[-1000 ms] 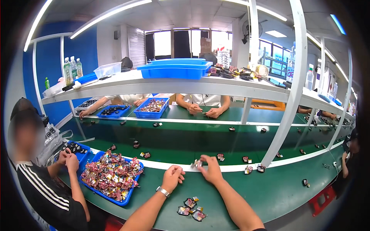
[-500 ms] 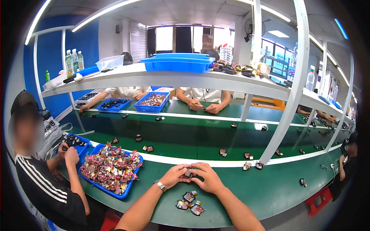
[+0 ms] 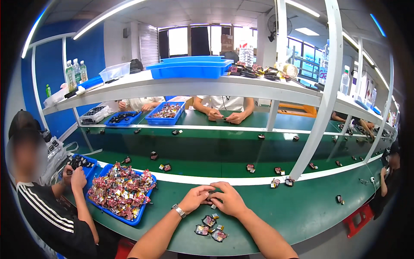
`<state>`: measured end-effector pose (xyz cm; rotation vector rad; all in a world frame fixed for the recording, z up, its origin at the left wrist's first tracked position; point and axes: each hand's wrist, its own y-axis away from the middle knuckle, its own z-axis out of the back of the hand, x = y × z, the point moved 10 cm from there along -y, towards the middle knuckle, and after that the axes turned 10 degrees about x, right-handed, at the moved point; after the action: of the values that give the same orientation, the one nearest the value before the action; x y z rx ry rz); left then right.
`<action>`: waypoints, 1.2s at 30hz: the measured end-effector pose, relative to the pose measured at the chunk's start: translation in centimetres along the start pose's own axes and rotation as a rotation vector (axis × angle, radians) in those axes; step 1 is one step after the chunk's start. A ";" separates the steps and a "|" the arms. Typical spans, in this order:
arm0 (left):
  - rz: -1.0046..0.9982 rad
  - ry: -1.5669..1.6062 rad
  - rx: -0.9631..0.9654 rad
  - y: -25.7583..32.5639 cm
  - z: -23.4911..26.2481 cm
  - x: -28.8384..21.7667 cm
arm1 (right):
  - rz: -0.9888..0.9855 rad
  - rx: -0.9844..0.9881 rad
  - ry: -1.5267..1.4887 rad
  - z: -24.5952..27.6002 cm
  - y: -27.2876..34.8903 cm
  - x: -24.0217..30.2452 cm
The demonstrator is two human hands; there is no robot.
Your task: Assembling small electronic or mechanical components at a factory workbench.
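Over the green work surface (image 3: 267, 198), both my hands meet fingertip to fingertip around a small dark case-like electronic part (image 3: 210, 196). My left hand (image 3: 195, 199), with a metal watch at its wrist, pinches it from the left. From the other side, my right hand (image 3: 228, 200) closes its thumb and fingers on it. Most of the part is hidden by the fingers. A small whitish piece (image 3: 213, 206) shows just below them. Between my forearms lie several small dark-framed electronic assemblies (image 3: 210, 221) with pink and silver-yellow pieces.
At left, a blue tray (image 3: 134, 222) is heaped with pink and silver parts. A co-worker (image 3: 51, 207) beside it handles black parts over another tray. Ahead runs a green conveyor (image 3: 202, 149) with scattered assemblies, below a white shelf (image 3: 185, 89) on posts. A red stool (image 3: 359, 220) stands right.
My fingers have closed further over the part, and a whitish piece now shows below them. Across the conveyor, a co-worker's hand at left has drawn back. The view has shifted slightly.
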<state>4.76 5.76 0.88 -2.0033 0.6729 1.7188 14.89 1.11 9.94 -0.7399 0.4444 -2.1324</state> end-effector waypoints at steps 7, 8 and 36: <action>-0.066 0.146 0.185 -0.1 -0.7 0.1 | -0.048 -0.021 -0.007 -0.1 0.0 -0.7; -0.068 0.143 0.185 0.0 -0.7 0.1 | -0.053 -0.026 -0.016 -0.1 0.0 -0.6; -0.015 0.200 0.062 -0.3 0.2 1.1 | -0.189 -0.105 -0.164 -0.8 1.0 -2.5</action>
<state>4.95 5.98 -0.25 -2.1495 0.7642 1.4830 16.22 2.51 7.89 -1.0446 0.4148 -2.2127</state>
